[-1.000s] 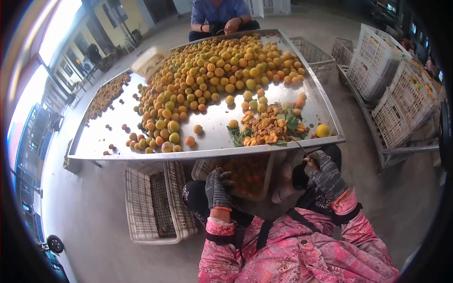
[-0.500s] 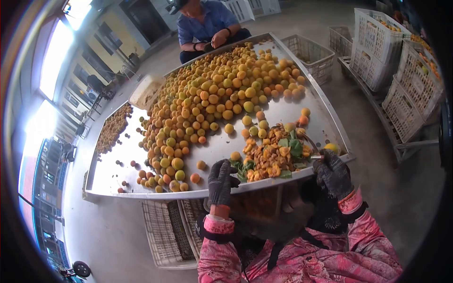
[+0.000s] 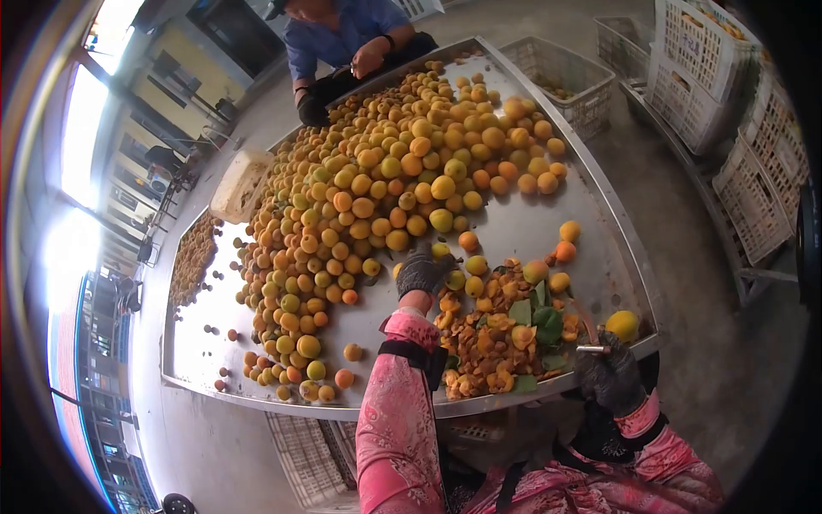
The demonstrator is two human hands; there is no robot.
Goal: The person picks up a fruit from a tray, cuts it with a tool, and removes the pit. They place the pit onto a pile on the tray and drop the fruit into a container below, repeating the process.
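My left hand (image 3: 424,272), in a dark glove, reaches over the metal table (image 3: 390,330) at the near edge of the whole apricots (image 3: 368,184). Its fingertips are at a few fruits, and whether it grips one is hidden. In my right hand (image 3: 610,377), also gloved, is a small metal tool (image 3: 592,349), held above the table's near right corner. Between my hands lies a pile of split apricot pieces (image 3: 488,343) with green leaves (image 3: 546,321). A single yellow fruit (image 3: 622,325) rests just beyond my right hand.
Across the table sits a co-worker (image 3: 334,38) in a blue shirt, one gloved hand at the fruit. White crates (image 3: 693,77) are stacked at the right, another crate (image 3: 569,103) stands beyond the table's right edge. A pale container (image 3: 240,187) lies at the left.
My left hand has moved forward from the table's near edge to the whole fruits. The view has shifted. The co-worker's gloved hand has moved left and down to the fruit.
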